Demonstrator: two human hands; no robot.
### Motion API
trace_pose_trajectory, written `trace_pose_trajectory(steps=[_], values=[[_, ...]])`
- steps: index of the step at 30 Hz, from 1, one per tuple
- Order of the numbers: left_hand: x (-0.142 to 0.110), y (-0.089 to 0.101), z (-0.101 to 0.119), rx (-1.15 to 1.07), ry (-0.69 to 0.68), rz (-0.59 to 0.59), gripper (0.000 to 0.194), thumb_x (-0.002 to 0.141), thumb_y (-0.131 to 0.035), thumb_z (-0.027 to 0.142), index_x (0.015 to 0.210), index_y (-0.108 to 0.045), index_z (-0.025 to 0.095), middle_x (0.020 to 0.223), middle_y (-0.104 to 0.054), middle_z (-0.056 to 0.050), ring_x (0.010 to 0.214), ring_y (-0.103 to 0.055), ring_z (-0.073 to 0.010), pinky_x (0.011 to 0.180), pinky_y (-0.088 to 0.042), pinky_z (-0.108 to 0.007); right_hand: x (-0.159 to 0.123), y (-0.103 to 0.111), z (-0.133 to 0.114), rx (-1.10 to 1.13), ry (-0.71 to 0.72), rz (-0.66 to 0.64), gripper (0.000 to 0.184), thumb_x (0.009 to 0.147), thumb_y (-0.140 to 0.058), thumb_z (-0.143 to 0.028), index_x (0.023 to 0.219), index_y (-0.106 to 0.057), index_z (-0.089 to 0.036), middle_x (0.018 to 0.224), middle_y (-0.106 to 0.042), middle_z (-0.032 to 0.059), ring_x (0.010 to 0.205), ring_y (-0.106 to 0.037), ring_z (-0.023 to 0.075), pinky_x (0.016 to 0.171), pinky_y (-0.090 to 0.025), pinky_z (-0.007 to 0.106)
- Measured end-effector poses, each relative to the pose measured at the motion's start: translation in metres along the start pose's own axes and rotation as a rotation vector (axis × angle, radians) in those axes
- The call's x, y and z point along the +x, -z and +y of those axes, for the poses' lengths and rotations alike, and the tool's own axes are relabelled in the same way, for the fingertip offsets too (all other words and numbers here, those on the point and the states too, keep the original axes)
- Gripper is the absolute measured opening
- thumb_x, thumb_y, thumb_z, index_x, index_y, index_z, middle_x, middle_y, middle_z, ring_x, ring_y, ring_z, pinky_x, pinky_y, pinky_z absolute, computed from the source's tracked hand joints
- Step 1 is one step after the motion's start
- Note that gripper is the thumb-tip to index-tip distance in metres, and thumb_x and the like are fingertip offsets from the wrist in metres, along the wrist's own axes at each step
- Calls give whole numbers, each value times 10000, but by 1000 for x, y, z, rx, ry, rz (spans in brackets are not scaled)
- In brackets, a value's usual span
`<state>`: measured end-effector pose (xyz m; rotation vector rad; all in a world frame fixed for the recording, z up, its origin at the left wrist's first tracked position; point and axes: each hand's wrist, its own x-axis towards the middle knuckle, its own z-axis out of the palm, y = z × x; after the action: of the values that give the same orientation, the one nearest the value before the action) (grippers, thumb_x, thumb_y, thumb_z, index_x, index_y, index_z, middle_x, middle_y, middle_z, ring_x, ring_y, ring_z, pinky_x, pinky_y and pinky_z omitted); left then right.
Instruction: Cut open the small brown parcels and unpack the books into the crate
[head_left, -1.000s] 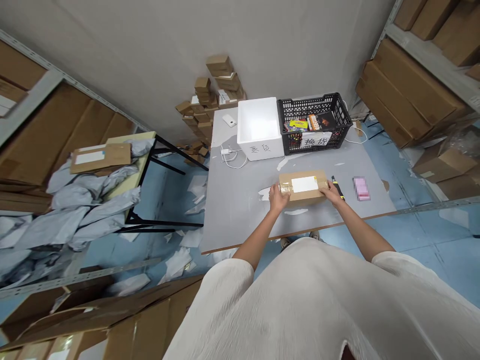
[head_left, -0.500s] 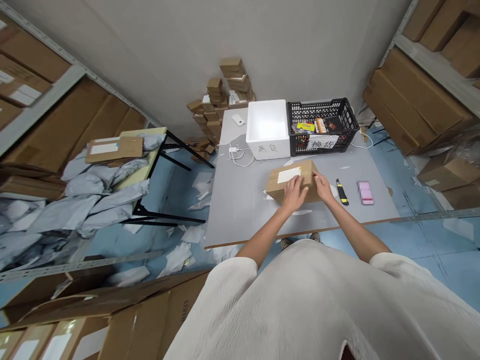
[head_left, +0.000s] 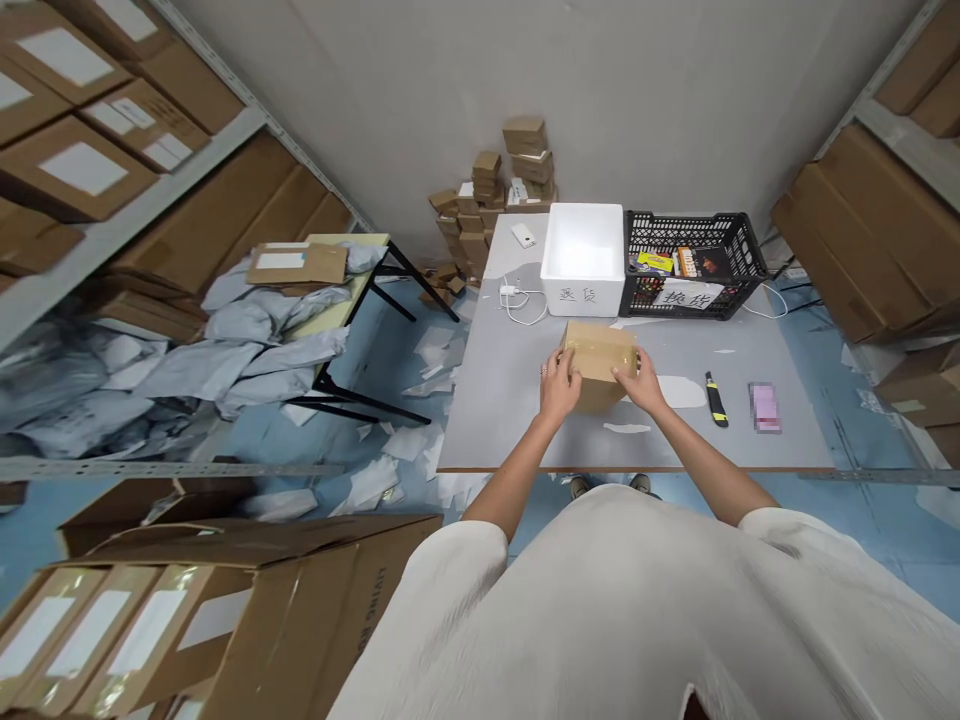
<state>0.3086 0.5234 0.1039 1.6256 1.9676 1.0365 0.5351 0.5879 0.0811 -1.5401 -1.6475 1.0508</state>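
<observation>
Blue floor (head_left: 892,540) runs beneath a grey table (head_left: 502,420), with loose paper (head_left: 367,487) strewn on it to the table's left. Nearest is the person's white shirt (head_left: 630,600), with two shoes (head_left: 580,487) showing just past it, below the table's front edge. At lower left, labelled parcels (head_left: 90,630) stand in a row beside a carton (head_left: 322,610).

Above the table's near half, a brown box (head_left: 600,365) is gripped from either side. The left hand (head_left: 559,388) bends its fingers over the left edge; the right hand (head_left: 640,385) clasps the right side. Whether the underside touches the table, I cannot tell. A paper scrap (head_left: 627,428) lies in front. To the right lie a black-and-yellow cutter (head_left: 716,399) and a blurred pink item (head_left: 765,408).

Just beyond, a white foam bin (head_left: 581,308) stands beside a black crate (head_left: 641,308) holding a yellow pack (head_left: 655,262). Left of the bin lies a charger (head_left: 510,290), and behind that a phone (head_left: 523,235). Off to the left, a side table (head_left: 322,318) bears grey bags (head_left: 199,370). Farthest, small cartons (head_left: 474,245) are piled by the pale wall (head_left: 637,100).
</observation>
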Motion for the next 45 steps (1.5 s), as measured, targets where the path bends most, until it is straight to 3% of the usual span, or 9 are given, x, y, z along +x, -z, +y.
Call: trace_pose_trajectory(steps=[5, 9, 13, 20, 29, 33, 37, 41, 45], values=[[-14, 11, -34, -24, 110, 15, 600, 1061, -456, 259, 1656, -528, 267, 1622, -520, -167, 1514, -483, -341, 1299, -352, -557, -14, -25, -25, 57, -53, -81, 1107, 836, -778, -631, 1763, -275, -295, 1650, -564, 152, 1416, -622, 365, 1184, -523, 518], [-22, 14, -50, -54, 127, 0, 608, 1084, -436, 288, 1690, -476, 293, 1621, -531, -152, 1527, -479, -319, 1307, -347, -538, -26, -33, -34, 27, -26, -106, 901, 876, -737, -627, 1672, -470, -301, 1555, -667, 119, 1365, -657, 372, 1165, -535, 521], [-23, 11, -46, -65, 104, -3, 612, 1076, -463, 296, 1687, -490, 295, 1623, -538, -143, 1527, -477, -324, 1317, -343, -535, -29, -26, -34, 53, -16, -107, 778, 909, -706, -601, 1618, -543, -324, 1472, -733, 78, 1336, -677, 348, 1150, -548, 504], [-12, -13, -12, -133, 82, -50, 613, 1074, -520, 382, 1682, -511, 303, 1586, -557, -138, 1491, -502, -345, 1268, -419, -526, -23, 20, -26, 94, -23, -36, 756, 906, -700, -563, 1604, -574, -301, 1427, -761, 81, 1320, -682, 341, 1150, -553, 493], [10, -99, 60, -162, -2, -160, 653, 1047, -572, 397, 1676, -499, 235, 1563, -553, -193, 1508, -491, -369, 1284, -396, -547, -9, 115, 11, 101, -58, 140, 754, 843, -714, -510, 1556, -613, -288, 1417, -762, 79, 1285, -701, 341, 1159, -545, 498], [8, -125, 84, -139, -8, -213, 639, 1041, -576, 377, 1658, -504, 228, 1576, -551, -204, 1520, -482, -379, 1272, -399, -577, -10, 147, 28, 86, -75, 151, 752, 849, -739, -503, 1561, -618, -292, 1401, -771, 77, 1295, -689, 342, 1152, -549, 483], [0, -131, 107, -27, -100, -164, 534, 1043, -575, 326, 1575, -592, 283, 1712, -454, -168, 1606, -376, -405, 1286, -340, -650, -6, 153, 41, 90, -41, 112, 722, 939, -654, -626, 1574, -624, -284, 1487, -720, 98, 1331, -667, 328, 1193, -521, 495], [-6, -128, 127, -46, -261, -213, 512, 1106, -504, 423, 1593, -581, 286, 1647, -542, -151, 1545, -464, -373, 1288, -366, -581, 8, 137, 43, 104, 72, 41, 755, 996, -490, -806, 1502, -698, -287, 1578, -653, 104, 1506, -555, 312, 1317, -391, 497], [-7, -117, 123, 22, -180, -146, 609, 1089, -548, 531, 1624, -542, 240, 1641, -540, -188, 1505, -478, -417, 1268, -377, -594, 18, 113, 47, 143, 123, -88, 734, 970, -553, -830, 1445, -740, -303, 1606, -636, 99, 1550, -523, 314, 1312, -400, 507]])
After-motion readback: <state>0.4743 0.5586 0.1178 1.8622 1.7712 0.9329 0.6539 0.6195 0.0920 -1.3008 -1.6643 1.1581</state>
